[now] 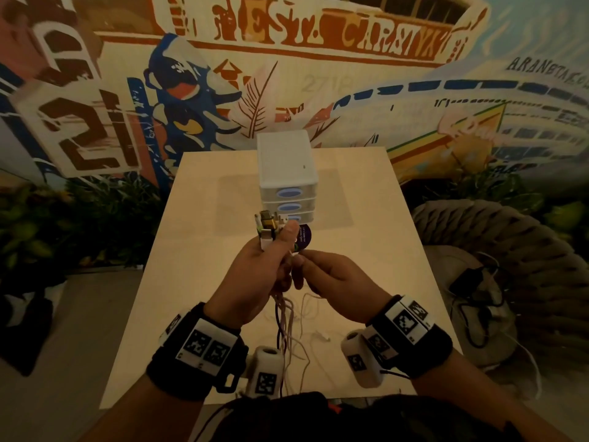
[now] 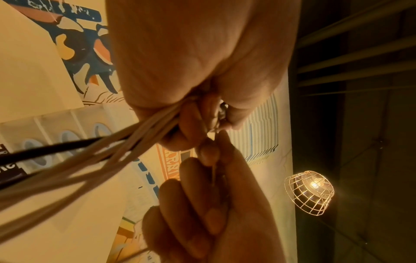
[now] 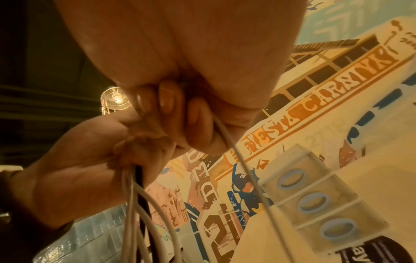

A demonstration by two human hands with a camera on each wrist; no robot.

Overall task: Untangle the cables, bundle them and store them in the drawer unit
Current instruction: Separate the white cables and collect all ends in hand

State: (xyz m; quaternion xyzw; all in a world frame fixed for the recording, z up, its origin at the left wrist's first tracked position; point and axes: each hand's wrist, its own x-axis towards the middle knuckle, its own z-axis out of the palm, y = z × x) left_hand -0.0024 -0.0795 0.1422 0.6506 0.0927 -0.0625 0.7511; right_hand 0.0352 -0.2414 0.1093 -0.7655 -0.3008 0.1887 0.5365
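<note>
On the wall painting (image 1: 95, 122) at the far left, the figures "21" are read; further right the lettering is stylised and cannot be read with certainty. The left hand (image 1: 255, 275) is held above the table (image 1: 197, 256), fingers curled tightly round a bunch of cables (image 1: 287, 317), mostly white with one dark. The plugs (image 1: 267, 226) are seen standing out above the fist, and the loose lengths hang down to the table edge. Just beside it, the right hand (image 1: 331, 282) is closed in a pinch on one thin white cable (image 3: 245, 170), thumb against forefinger. A round dark purple label (image 1: 304, 237) with small white print, too small to read, is seen behind the thumbs, in front of the drawer unit.

The white drawer unit (image 1: 287, 167) stands at mid-table beyond the hands, its three drawers with blue oval handles all closed.

A wire-caged lamp (image 2: 309, 192), lit, is shown only in the wrist views. The chair with black gear (image 1: 471, 282) at the right is shown only in the head view. In the right wrist view the letters "ay" are made out on the label.
</note>
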